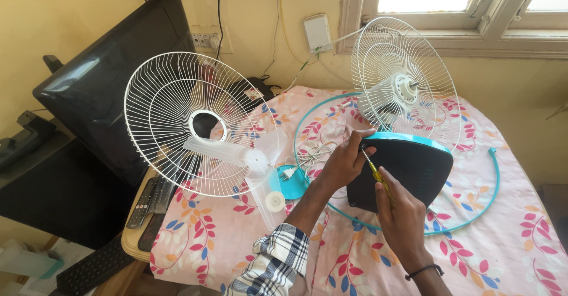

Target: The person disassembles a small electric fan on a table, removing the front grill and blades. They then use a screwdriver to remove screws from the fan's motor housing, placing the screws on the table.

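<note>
My right hand [402, 213] has its fingers closed around the yellow handle of a screwdriver [378, 177], the shaft angled up and left toward the rim of the black fan base [408, 171], which stands tipped on its side on the counter [509, 237] with its turquoise edge uppermost. My left hand [343, 163] rests against that same rim, fingers curled near the driver's tip; whether they pinch the tip or just steady the base, I cannot tell. To do this well I judge I should keep the shaft in line with the screw, press in firmly before turning, and brace the base so it does not rock on the soft floral cloth. The base is smooth, matte plastic, rounded at the corners. Behind it the rear wire guard [405, 89] stands upright, thin white spokes around a pale motor hub. The front wire guard [195, 124] leans at the left, with the translucent blade [254, 166] lying against it. A thin turquoise ring [491, 183] curves around the base, and a white cord [313, 154] is coiled just beside my left hand.
</note>
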